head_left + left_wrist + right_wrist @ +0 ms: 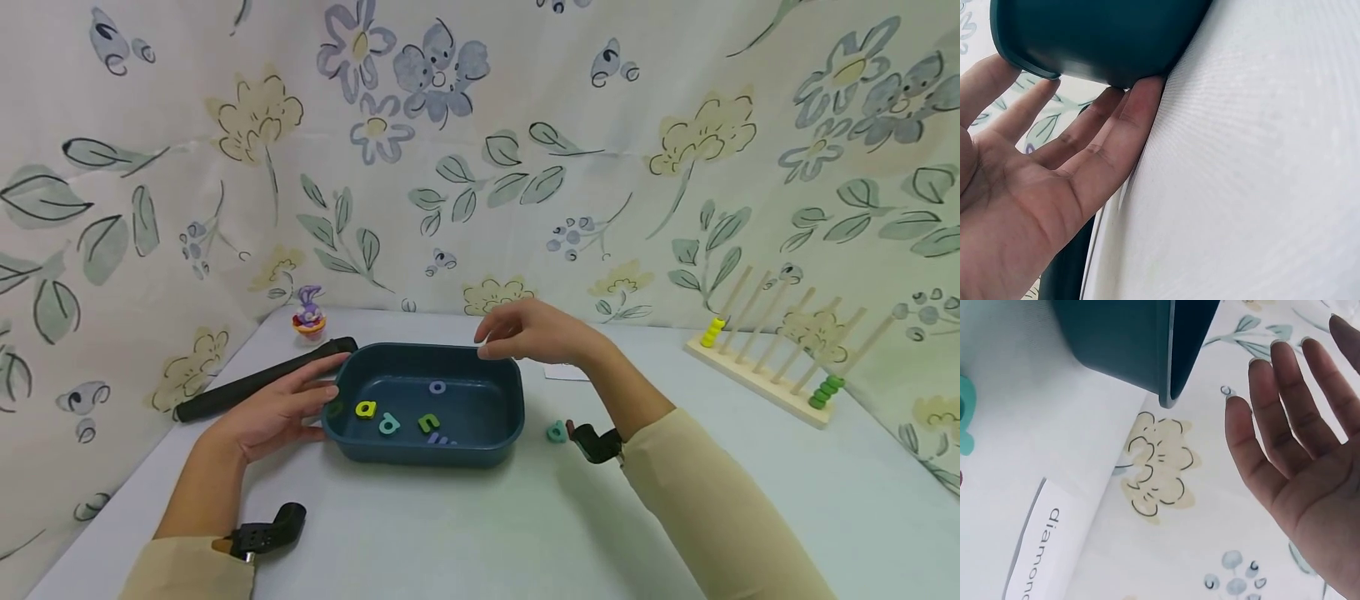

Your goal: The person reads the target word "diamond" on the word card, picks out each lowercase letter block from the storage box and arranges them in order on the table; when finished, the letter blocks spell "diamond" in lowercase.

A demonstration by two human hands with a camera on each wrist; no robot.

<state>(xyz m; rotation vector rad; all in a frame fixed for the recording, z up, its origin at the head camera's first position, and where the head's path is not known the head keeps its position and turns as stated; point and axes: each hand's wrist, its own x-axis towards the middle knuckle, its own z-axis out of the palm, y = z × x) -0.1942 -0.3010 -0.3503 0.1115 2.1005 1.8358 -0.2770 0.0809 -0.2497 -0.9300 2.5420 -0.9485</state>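
A dark teal tub (423, 457) stands on the white table. My left hand (273, 408) is at its left end; in the left wrist view, the extended fingers (1113, 140) touch the tub's wall and rim. Above the tub's far right corner hovers my right hand (536, 333), fingers loosely bent and holding nothing. Inside the tub lie several small letters: a yellow "a" (366, 409), a teal letter (388, 424), a green "n" (428, 422), a lavender ring-shaped letter (437, 387) and another lavender letter (441, 439), partly hidden by the near rim.
Right of the tub are another teal letter (557, 432) and a card (1038, 550) reading "diamond", partly out of frame. A peg rack (757, 375) with yellow and green beads stands far right. At left lie a long black object (262, 379) and a purple rabbit figurine (308, 312).
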